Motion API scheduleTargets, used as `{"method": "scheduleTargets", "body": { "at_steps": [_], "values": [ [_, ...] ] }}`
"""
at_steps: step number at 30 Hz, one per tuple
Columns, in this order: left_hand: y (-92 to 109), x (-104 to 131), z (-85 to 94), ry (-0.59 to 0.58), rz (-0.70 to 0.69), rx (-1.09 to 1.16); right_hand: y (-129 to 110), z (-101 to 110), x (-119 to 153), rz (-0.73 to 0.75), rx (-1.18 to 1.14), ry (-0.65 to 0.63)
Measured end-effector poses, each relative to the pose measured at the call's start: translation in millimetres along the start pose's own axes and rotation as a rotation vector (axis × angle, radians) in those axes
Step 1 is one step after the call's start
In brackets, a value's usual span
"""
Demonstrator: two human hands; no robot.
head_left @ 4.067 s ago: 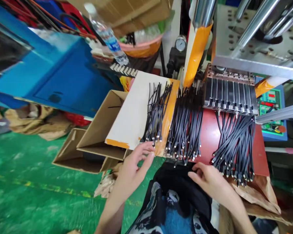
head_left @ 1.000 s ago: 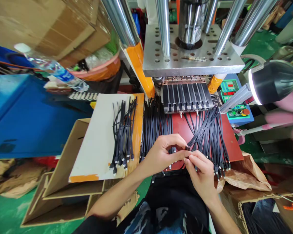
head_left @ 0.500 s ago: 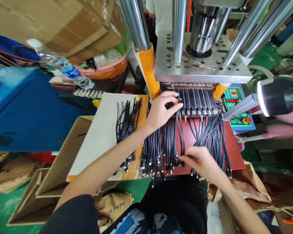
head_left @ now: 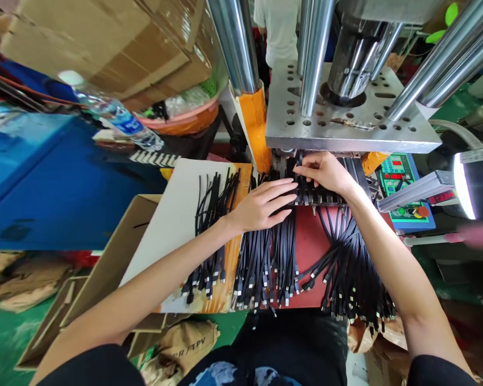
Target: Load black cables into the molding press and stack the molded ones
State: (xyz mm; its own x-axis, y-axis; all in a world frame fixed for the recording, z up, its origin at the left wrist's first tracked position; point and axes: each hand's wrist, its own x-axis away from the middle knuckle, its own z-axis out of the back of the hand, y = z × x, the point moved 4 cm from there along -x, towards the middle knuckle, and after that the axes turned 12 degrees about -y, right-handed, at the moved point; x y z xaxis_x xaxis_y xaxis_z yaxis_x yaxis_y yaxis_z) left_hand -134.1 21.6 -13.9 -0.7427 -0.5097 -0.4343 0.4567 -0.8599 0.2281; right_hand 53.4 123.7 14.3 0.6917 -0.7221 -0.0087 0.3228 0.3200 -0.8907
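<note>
My left hand [head_left: 261, 206] is stretched out flat, fingers pointing right, over the front left edge of a black slotted mould [head_left: 326, 193]. Beneath it a bundle of black cables [head_left: 284, 257] with metal plug ends hangs over the red board. Over the mould's left part my right hand [head_left: 324, 170] has thumb and fingers pinched on a short end of a black cable [head_left: 300, 155]; most of that cable is hidden by the hands. To the right, another bunch of black cables [head_left: 354, 268] fans out across the board's front edge.
A thick steel press plate [head_left: 346, 136] on shiny columns stands above the mould. More cables [head_left: 213, 230] lie on the white-topped board at left. A control panel [head_left: 406, 187] and a lit lamp [head_left: 462, 185] are at right. A blue box [head_left: 64, 182] and cardboard stand left.
My right hand has moved up from the cables' lower ends to the mould. My left hand has come off the mould's left part, down and left, and its pinch has opened out.
</note>
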Motion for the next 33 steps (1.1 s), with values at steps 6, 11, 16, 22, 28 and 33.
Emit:
{"method": "scheduleTargets", "body": {
  "at_steps": [6, 11, 16, 22, 28, 33],
  "values": [
    [-4, -10, -5.3, -0.137, 0.004, -0.19, 4, 2, -2, -0.005, 0.106, 0.144],
    [2, -16, -6.0, -0.181, 0.056, -0.282, 12, 3, -4, 0.011, 0.014, 0.196],
    [12, -8, -11.2, -0.221, 0.091, -0.203, 16, 2, -3, 0.023, -0.079, 0.173],
    [28, -15, -18.1, -0.208, 0.236, -0.248, 21, 3, -6, -0.025, -0.106, 0.297],
    [42, -23, -23.3, -0.312, 0.363, -0.339, -7, -12, 51, 0.021, 0.458, 0.362],
    [36, -30, -15.2, -0.386, 0.39, -0.272, -23, -37, 75, -0.145, 0.925, 0.145]
  ]
}}
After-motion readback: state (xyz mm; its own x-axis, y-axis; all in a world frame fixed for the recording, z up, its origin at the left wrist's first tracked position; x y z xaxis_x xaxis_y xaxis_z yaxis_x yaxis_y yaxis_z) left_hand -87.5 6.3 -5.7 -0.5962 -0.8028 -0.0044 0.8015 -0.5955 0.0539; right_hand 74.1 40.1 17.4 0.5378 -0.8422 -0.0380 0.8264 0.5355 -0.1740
